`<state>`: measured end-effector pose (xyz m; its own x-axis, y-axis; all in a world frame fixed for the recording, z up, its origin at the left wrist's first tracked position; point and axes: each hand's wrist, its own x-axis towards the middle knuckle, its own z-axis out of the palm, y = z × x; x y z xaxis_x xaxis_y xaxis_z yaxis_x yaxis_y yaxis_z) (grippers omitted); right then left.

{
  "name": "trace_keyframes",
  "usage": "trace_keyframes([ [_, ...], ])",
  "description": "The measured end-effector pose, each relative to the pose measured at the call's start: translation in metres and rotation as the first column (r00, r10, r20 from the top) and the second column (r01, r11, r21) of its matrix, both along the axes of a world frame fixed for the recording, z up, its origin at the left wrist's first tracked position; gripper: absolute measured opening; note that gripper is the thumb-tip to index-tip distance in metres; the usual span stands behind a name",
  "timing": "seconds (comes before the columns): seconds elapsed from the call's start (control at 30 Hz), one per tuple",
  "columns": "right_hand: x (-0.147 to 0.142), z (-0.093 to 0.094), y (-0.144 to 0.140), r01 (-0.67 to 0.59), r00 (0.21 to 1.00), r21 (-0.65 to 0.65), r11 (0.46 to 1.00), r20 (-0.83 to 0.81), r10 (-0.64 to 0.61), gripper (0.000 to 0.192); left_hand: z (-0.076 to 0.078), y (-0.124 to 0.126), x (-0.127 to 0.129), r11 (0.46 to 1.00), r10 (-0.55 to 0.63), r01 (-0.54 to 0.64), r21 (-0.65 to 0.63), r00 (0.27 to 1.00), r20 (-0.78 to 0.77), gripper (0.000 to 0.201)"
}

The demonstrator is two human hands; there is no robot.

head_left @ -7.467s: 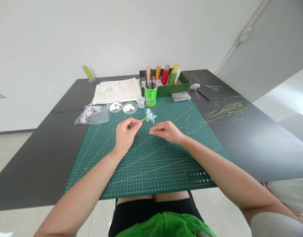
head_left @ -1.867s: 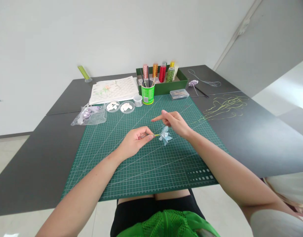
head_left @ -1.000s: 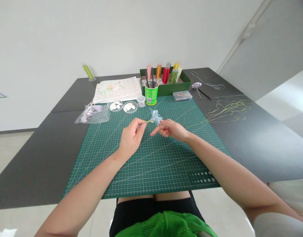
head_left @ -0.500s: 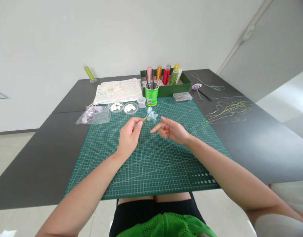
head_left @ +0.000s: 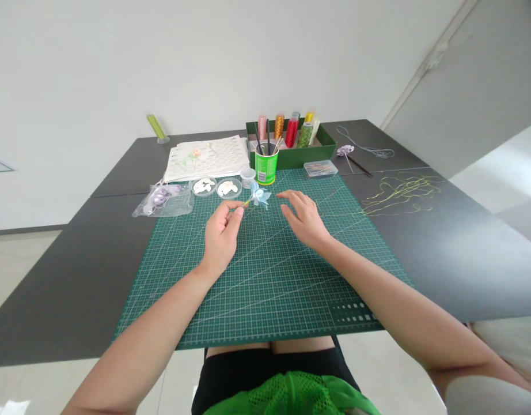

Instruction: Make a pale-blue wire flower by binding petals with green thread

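My left hand [head_left: 222, 233] sat just left of the frame's centre on the cutting mat [head_left: 265, 288], with the small flower [head_left: 260, 196] just above and to its right, and my right hand [head_left: 303, 218] lay right of centre, apart from the flower. Above the flower stood the cup [head_left: 265, 163], with the box of tubes [head_left: 291, 151] behind it, the paper sheets [head_left: 205, 157] to its left and the flat case [head_left: 320, 168] to its right. The two round dishes [head_left: 216, 187] and the plastic bag [head_left: 164, 199] lay in the middle left, while loose threads [head_left: 399, 193] spread over the table [head_left: 442, 248] at the right.
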<state>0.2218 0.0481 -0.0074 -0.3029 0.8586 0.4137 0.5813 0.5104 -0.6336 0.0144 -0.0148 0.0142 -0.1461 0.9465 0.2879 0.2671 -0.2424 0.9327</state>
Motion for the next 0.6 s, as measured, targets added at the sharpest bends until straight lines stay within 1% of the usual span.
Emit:
trace_keyframes([
  [0.07, -0.004, 0.000, -0.005, -0.141, 0.989, -0.005, 0.990, -0.037, 0.141, 0.032, 0.000, 0.000, 0.000, 1.000, -0.001, 0.001, -0.012, 1.000, -0.008, 0.020],
  [0.13, -0.008, 0.000, -0.011, -0.256, 0.963, -0.050, 0.965, -0.099, 0.251, 0.034, -0.001, 0.000, 0.000, 1.000, 0.005, -0.005, -0.017, 1.000, -0.013, 0.020],
  [0.2, -0.012, -0.001, -0.017, -0.330, 0.935, -0.073, 0.941, -0.159, 0.316, 0.036, -0.001, 0.000, 0.000, 1.000, 0.013, -0.013, -0.011, 1.000, -0.022, 0.020],
  [0.27, -0.015, 0.001, -0.023, -0.376, 0.913, -0.076, 0.923, -0.199, 0.356, 0.037, -0.001, 0.000, 0.000, 1.000, 0.027, -0.027, 0.001, 0.999, -0.042, 0.020],
  [0.33, -0.018, 0.004, -0.030, -0.366, 0.916, -0.092, 0.926, -0.214, 0.340, 0.034, 0.000, 0.000, 0.000, 0.999, 0.049, -0.048, 0.013, 0.996, -0.069, 0.019],
  [0.43, -0.018, 0.010, -0.038, -0.262, 0.944, -0.081, 0.962, -0.226, 0.239, 0.031, 0.001, 0.000, -0.001, 0.997, 0.069, -0.067, 0.025, 0.992, -0.102, 0.018],
  [0.5, -0.018, 0.014, -0.042, -0.222, 0.948, -0.017, 0.975, -0.238, 0.212, 0.030, 0.001, 0.000, -0.001, 0.997, 0.071, -0.069, 0.026, 0.991, -0.116, 0.018],
  [0.6, -0.015, 0.019, -0.045, -0.241, 0.942, 0.097, 0.966, -0.217, 0.257, 0.026, -0.001, 0.000, 0.000, 0.998, 0.059, -0.058, 0.012, 0.986, -0.154, 0.018],
])
